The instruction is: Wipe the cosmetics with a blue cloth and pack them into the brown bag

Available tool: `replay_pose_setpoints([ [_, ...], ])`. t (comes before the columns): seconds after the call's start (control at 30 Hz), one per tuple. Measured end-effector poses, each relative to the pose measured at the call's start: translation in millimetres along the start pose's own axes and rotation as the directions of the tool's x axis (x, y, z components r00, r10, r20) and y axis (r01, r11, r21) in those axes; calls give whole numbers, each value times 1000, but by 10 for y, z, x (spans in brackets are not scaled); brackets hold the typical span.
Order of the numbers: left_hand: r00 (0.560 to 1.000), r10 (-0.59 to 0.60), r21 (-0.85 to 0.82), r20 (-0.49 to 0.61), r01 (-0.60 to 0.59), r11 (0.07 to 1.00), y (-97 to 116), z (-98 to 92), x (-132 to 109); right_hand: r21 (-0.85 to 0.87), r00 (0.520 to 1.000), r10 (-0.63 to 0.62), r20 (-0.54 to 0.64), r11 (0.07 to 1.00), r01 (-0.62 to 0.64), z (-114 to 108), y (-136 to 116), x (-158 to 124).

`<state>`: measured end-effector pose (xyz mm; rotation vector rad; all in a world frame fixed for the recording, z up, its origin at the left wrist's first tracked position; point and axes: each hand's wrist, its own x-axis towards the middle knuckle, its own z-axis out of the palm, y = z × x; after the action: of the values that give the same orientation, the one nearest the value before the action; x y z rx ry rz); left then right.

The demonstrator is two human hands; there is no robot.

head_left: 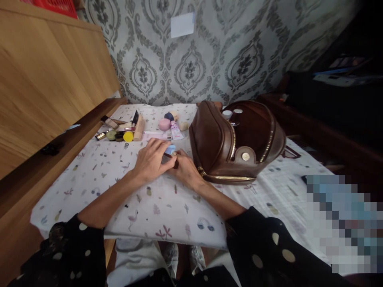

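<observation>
My left hand [152,157] and my right hand [185,169] meet on the patterned white cloth [98,175], just left of a brown leather bag [236,141]. Between them they hold a small item with a light-blue part [170,150] and a dark part; I cannot make out what it is. The fingers of both hands are curled round it. The bag lies open, its zip undone, with small white-capped containers [231,113] inside.
Several cosmetics lie at the cloth's far edge: a yellow pot [128,136], a pink round case [164,124], a pink tube [176,130], a beige stick [138,128], brushes. A wooden cabinet [44,79] stands left, patterned wallpaper behind, dark furniture right.
</observation>
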<state>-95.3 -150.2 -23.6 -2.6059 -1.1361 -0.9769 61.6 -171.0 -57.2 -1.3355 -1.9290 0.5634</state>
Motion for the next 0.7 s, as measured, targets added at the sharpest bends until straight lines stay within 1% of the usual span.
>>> replay_pose_setpoints([
  [0.07, 999, 44, -22, -28, -44, 999, 20, -10, 5, 10, 1000, 5, -21, 1000, -4, 14, -5, 2],
  [0.13, 996, 72, -57, -57, -75, 996, 37, -15, 8, 21, 999, -16, -48, 1000, 17, 28, -10, 2],
  [0.3, 989, 105, -159, -106, -121, 980, 71, -22, 8, 66, 995, -21, -102, 997, 27, 19, -34, -11],
  [0.37, 990, 83, -235, -111, -107, 966, 62, -46, 20, 78, 990, -12, -138, 997, 23, -2, -43, -17],
  [0.43, 996, -17, -362, -90, -17, 932, 20, -85, 47, 91, 985, -4, -172, 996, 20, -23, -51, -20],
  [0.47, 995, -88, -449, -57, 53, 892, -16, -108, 65, 100, 983, 1, -183, 995, 18, -30, -54, -20],
  [0.53, 979, -194, -634, 61, 188, 750, -108, -153, 103, 119, 982, 14, -190, 993, 9, -39, -57, -19],
  [0.57, 971, -200, -710, 129, 231, 665, -158, -172, 121, 127, 981, 23, -190, 992, 1, -39, -57, -17],
  [0.6, 967, -171, -768, 186, 252, 589, -204, -187, 136, 134, 981, 33, -190, 991, -7, -37, -55, -14],
  [0.63, 966, -127, -807, 223, 256, 532, -242, -198, 147, 141, 981, 42, -189, 990, -15, -34, -52, -12],
  [0.67, 967, -89, -830, 239, 251, 498, -270, -205, 154, 146, 981, 50, -189, 989, -22, -30, -49, -9],
  [0.7, 968, -70, -839, 243, 245, 485, -287, -207, 159, 149, 980, 55, -190, 988, -26, -26, -44, -7],
])
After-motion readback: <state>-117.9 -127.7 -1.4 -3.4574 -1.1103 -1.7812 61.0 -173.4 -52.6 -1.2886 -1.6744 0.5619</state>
